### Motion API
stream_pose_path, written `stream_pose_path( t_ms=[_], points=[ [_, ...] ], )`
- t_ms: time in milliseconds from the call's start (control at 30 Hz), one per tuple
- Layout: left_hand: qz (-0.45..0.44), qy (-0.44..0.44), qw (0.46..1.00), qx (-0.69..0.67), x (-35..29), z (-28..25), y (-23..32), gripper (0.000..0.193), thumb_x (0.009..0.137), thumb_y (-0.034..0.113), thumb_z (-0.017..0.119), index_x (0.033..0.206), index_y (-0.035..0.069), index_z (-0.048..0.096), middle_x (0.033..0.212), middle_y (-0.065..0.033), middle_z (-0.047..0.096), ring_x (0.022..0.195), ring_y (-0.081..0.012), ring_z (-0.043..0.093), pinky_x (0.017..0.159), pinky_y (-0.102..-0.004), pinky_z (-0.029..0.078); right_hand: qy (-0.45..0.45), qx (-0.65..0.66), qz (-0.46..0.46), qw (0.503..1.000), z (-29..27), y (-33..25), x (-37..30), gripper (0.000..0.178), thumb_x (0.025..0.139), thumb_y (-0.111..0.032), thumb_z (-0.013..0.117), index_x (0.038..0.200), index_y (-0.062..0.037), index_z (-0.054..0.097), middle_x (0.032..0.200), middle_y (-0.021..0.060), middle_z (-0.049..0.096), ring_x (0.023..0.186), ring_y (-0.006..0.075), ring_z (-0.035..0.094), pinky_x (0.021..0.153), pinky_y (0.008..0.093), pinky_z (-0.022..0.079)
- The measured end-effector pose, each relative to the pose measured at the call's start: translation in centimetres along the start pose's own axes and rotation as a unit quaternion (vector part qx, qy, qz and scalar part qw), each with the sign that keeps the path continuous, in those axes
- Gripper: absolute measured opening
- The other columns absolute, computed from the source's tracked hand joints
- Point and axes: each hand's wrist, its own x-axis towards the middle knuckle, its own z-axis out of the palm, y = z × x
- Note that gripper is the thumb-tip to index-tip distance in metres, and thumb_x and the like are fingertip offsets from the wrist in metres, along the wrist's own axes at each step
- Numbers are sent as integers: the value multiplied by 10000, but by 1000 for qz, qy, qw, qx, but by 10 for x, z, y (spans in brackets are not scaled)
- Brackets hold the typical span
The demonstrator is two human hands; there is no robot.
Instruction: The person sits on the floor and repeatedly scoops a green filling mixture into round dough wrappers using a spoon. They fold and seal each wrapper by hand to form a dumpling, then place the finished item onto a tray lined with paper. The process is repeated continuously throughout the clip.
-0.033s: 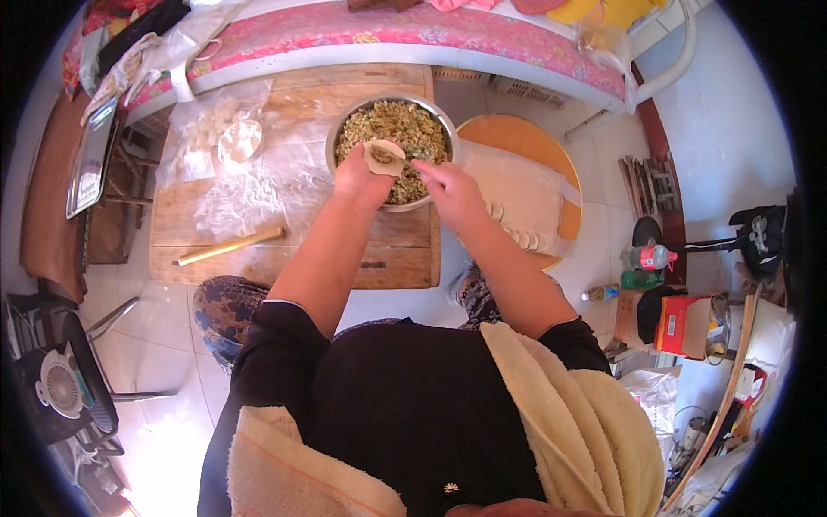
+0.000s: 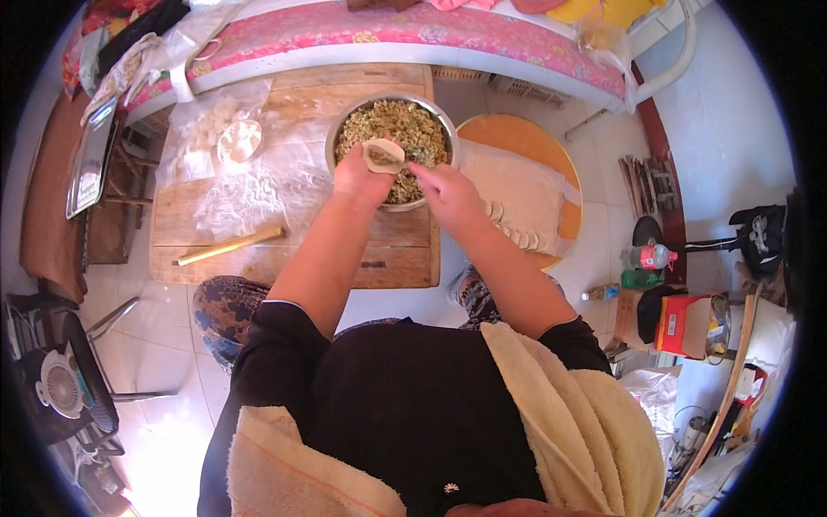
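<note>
Cupped in my left hand (image 2: 357, 183) is a round dumpling wrapper (image 2: 392, 165) with some filling lying on it. My right hand (image 2: 451, 196) is closed around a slim utensil, mostly hidden by the fingers, whose tip meets the wrapper's right edge. Both hands are over the near half of a metal bowl (image 2: 331, 142) full of chopped greenish-brown filling (image 2: 392, 119). To the right, rows of folded dumplings (image 2: 521, 239) lie along the near edge of a pale sheet on a round board (image 2: 491, 129).
On the wooden table (image 2: 379, 271), a rolling pin (image 2: 231, 246) lies near the front left. Floured plastic (image 2: 250, 202) holds dough pieces (image 2: 215, 121) and a white dish of flour (image 2: 239, 141). A bed (image 2: 396, 36) borders the far side. Bottles (image 2: 648, 257) stand at the right.
The utensil in my right hand has shifted slightly left, to the wrapper's edge. The wrapper's filling looks a little more spread out. My left hand has barely moved.
</note>
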Motion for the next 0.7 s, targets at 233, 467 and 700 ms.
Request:
stream_pose_path(
  t_ms=[233, 467, 700],
  points=[
    [-1, -16, 1000, -4, -7, 3, 15, 488, 1027, 316, 181, 1193, -49, 459, 1107, -192, 558, 1035, -315, 548, 931, -444, 467, -33, -109, -43, 992, -21, -29, -8, 284, 864, -122, 565, 1133, -145, 654, 799, 129, 598, 774, 321, 585, 647, 430, 475],
    [20, 7, 999, -32, 13, -34, 40, 484, 1020, 310, 180, 1192, -12, 499, 1102, -162, 594, 1028, -306, 573, 915, -439, 489, 20, 110, 224, 968, 4, 32, 9, 274, 917, -164, 503, 1122, -63, 654, 952, 173, 677, 833, 299, 644, 762, 357, 493],
    [31, 19, 999, -17, 4, -46, 53, 504, 1019, 302, 162, 1209, -37, 483, 1120, -166, 593, 1052, -299, 562, 947, -437, 468, 10, 205, 280, 938, 38, 47, 20, 270, 938, -185, 503, 1109, -47, 661, 825, 78, 660, 707, 196, 599, 651, 327, 473]
  ],
)
